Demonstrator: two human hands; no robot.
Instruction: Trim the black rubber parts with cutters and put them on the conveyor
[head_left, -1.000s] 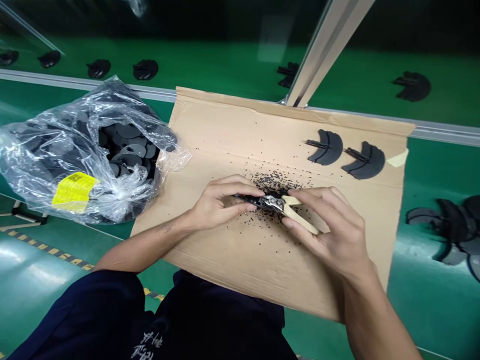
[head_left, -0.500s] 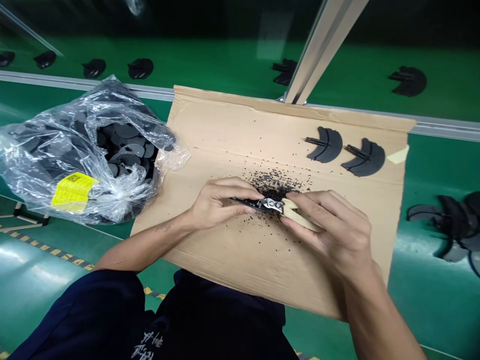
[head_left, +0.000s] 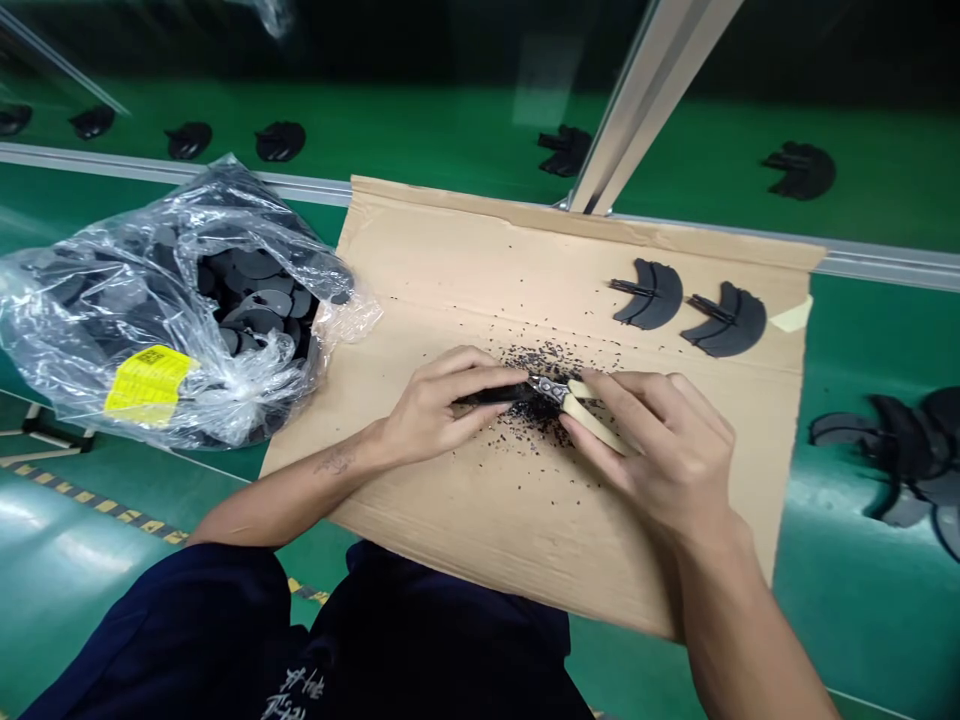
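While right hand (head_left: 660, 450) holds cutters (head_left: 592, 412), plastic bag (head_left: 97, 320), black discs (head_left: 255, 265) inside

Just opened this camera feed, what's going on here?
A person's left hand holds a small black part to the steel head of beige-handled cutters gripped in the right hand. Both are above a flattened tan cardboard sheet strewn with black crumbs. Two black crescent-shaped parts lie on the cardboard, beside a clear plastic bag of black discs.

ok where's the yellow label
In the head view, the yellow label sits on the lower front of the clear plastic bag, left of the cardboard sheet and the person's left hand.
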